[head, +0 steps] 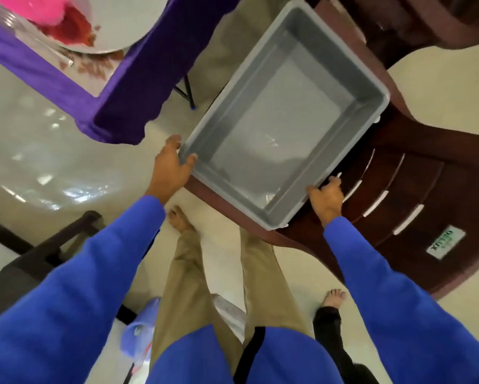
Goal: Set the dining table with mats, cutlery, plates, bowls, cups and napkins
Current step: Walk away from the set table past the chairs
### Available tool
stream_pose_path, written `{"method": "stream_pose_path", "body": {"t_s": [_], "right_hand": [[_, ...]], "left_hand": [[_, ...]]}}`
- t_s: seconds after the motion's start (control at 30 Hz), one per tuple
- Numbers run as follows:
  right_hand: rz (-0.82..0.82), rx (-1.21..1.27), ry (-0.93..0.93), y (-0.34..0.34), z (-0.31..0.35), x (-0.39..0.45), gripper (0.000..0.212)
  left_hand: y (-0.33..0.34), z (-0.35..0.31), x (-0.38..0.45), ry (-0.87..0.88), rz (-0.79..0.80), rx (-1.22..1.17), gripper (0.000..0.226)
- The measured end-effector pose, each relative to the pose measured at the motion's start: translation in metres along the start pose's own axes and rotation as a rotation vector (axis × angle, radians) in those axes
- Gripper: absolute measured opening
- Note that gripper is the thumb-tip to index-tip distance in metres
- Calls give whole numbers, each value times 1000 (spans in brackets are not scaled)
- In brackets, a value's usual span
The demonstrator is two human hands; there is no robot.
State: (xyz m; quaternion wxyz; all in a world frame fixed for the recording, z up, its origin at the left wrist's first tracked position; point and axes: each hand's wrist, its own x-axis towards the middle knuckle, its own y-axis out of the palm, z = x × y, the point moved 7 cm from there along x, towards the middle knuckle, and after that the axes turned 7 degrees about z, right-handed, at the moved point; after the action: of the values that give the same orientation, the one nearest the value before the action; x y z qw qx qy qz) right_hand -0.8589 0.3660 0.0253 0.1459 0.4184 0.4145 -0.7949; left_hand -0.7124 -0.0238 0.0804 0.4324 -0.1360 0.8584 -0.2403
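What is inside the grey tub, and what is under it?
The tub looks empty; only its bare grey floor shows. It rests on a dark red chair. The seat part directly beneath the tub is covered, so anything there cannot be seen.

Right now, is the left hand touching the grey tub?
Touching. The head view shows the left hand gripping the near left corner of the grey tub, thumb hooked over the rim, with the tub resting on a chair.

Grey tub (285, 79) on brown plastic chair (415, 189), purple tablecloth (138, 87)
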Motion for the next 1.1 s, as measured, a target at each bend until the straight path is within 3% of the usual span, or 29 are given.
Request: {"method": "stream_pose_path", "body": {"t_s": [0.1, 0.33, 0.53, 0.7, 0.97, 1.1], "right_hand": [[179, 61, 85, 10, -3, 11, 39], [180, 268, 131, -8, 6, -10, 30], [153, 175, -31, -35, 39, -49, 34], [223, 80, -209, -20, 74, -100, 28], [427, -68, -379, 79, 59, -218, 27], [530, -138, -438, 140, 44, -279, 33]], "left_hand": [[1, -11, 16, -81, -14, -125, 43], [-21, -13, -13, -36, -99, 13, 38], [-44, -6, -74, 55, -218, -37, 32], [-64, 59, -154, 74, -397, -232, 29], [-40, 212, -318, -96, -702, -931, 45], [7, 278, -399, -166, -872, -1334, 69]]}}
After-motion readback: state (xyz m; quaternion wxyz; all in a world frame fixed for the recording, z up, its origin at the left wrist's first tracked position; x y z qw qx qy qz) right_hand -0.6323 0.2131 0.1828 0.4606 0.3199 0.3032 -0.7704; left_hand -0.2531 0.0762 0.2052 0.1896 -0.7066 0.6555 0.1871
